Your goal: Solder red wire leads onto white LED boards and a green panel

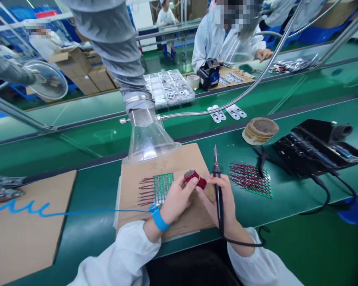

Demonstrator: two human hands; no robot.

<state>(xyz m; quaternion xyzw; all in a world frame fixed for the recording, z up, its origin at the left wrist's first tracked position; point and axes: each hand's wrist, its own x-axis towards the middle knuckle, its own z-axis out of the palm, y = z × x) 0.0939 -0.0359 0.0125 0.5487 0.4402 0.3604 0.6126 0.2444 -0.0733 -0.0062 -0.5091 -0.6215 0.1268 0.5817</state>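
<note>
My left hand (179, 198), with a blue wrist strap (160, 219) at its wrist, is closed around a bundle of short dark-red wires (199, 182) with a yellowish band about it. My right hand (223, 198) grips a black soldering iron (217, 190), its bare tip pointing up and away from me. The thumb and fingertips of that hand also meet the near end of the bundle. Under my hands lies a cardboard sheet (191, 157). A green circuit board panel (164, 184) with dark-red wires along its left side rests there, partly behind my left hand.
A wired green panel (265, 186) lies to the right, with black pliers (261, 163) on it. Beyond are a tape roll (258, 133) and a black equipment stand (313, 147). A clear fume hood (150, 137) hangs low over the cardboard. A co-worker (223, 43) sits opposite.
</note>
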